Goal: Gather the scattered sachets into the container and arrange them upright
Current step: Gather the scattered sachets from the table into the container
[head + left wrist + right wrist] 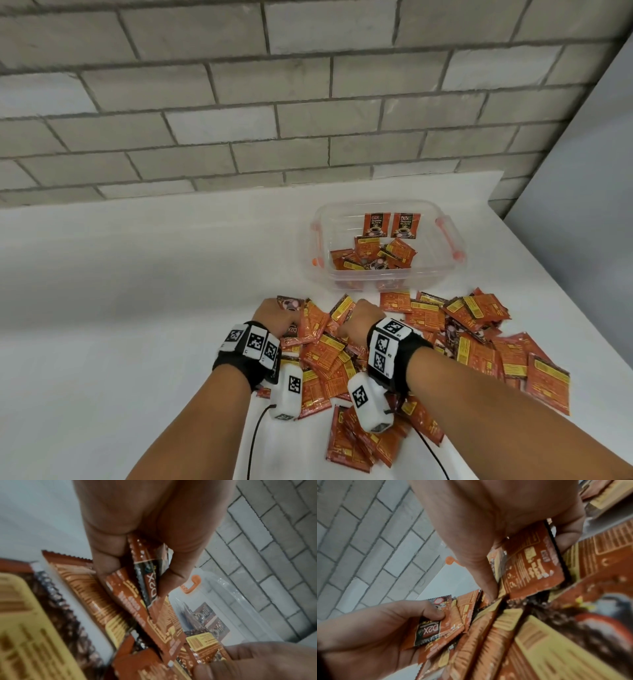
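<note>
A heap of orange sachets [445,342] covers the white table in front of me. Beyond it stands the clear plastic container [442,274] with two sachets [390,224] upright at its back wall and several lying flat inside. My left hand [274,317] is at the heap's left edge and grips a few sachets [150,582] between thumb and curled fingers. My right hand [359,320] is in the middle of the heap, and its thumb and fingers pinch an orange sachet [532,566].
The container has orange latch handles [448,240] on both sides. A grey brick wall [274,102] rises behind the table. The table's right edge [561,274] runs diagonally past the heap. Cables [253,442] trail from both wrist cameras.
</note>
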`<state>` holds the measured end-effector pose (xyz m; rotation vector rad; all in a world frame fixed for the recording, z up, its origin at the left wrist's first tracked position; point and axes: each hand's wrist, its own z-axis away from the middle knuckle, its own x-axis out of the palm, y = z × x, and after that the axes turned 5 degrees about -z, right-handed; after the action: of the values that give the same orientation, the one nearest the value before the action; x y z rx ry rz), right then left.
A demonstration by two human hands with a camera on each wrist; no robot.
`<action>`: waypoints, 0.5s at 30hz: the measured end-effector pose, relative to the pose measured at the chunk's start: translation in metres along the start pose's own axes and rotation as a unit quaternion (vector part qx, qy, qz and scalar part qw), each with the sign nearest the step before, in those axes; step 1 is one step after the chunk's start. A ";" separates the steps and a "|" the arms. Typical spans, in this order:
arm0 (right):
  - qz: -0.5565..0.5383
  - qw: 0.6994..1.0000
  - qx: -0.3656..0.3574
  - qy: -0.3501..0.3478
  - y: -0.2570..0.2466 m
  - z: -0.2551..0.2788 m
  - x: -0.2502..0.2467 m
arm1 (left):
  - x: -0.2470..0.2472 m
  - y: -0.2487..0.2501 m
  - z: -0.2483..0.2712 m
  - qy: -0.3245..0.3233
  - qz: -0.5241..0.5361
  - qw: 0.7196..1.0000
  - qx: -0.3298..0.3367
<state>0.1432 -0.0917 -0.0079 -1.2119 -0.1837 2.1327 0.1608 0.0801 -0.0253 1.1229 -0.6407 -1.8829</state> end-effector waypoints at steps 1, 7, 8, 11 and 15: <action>0.000 1.000 -0.006 -0.004 -0.001 0.001 -0.002 | 0.000 0.000 0.001 -0.005 -0.002 1.000 0.007; -0.036 0.989 -0.141 0.008 0.005 0.030 -0.037 | -0.020 0.015 0.019 -0.027 0.158 0.986 0.048; -0.037 0.982 -0.186 0.014 0.006 0.040 -0.047 | -0.025 0.021 0.022 -0.020 0.229 0.972 0.051; -0.088 0.951 -0.292 0.042 0.003 0.063 -0.086 | -0.037 0.048 0.023 -0.030 0.370 0.923 0.103; -0.237 0.929 -0.242 0.146 0.002 0.021 -0.134 | -0.026 0.100 0.007 -0.016 0.300 0.943 0.146</action>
<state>0.1715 -0.1715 0.0983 -1.5551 -0.8205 1.5031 0.2013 0.0497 0.0656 0.9331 -1.1632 -1.3078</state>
